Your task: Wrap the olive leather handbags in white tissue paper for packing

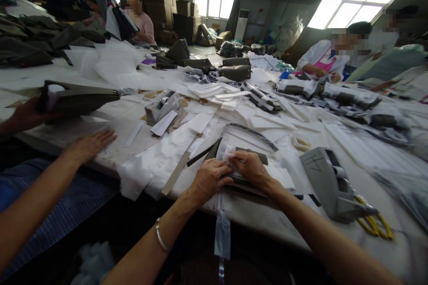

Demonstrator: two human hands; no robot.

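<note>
On the table edge in front of me lies a dark olive bag [256, 155], partly covered by white wrapping paper [228, 152]. My right hand [251, 168] pinches the paper at the bag's upper left. Close beside it, my left hand [211, 179] has its fingers curled over the bag's near left end; what lies under the fingertips is hidden. A dark strap [204, 153] sticks out to the left, and a plastic-wrapped handle [249, 130] arches behind. Below my left hand, a clear plastic strip [222, 236] hangs over the edge.
A grey tape dispenser [316, 173] and yellow-handled scissors [376, 225] lie at right. A second tape dispenser [163, 107] stands among paper sheets [197, 124]. At left, a co-worker's hands [88, 144] are by another dark bag [80, 100]. Other people work across the table.
</note>
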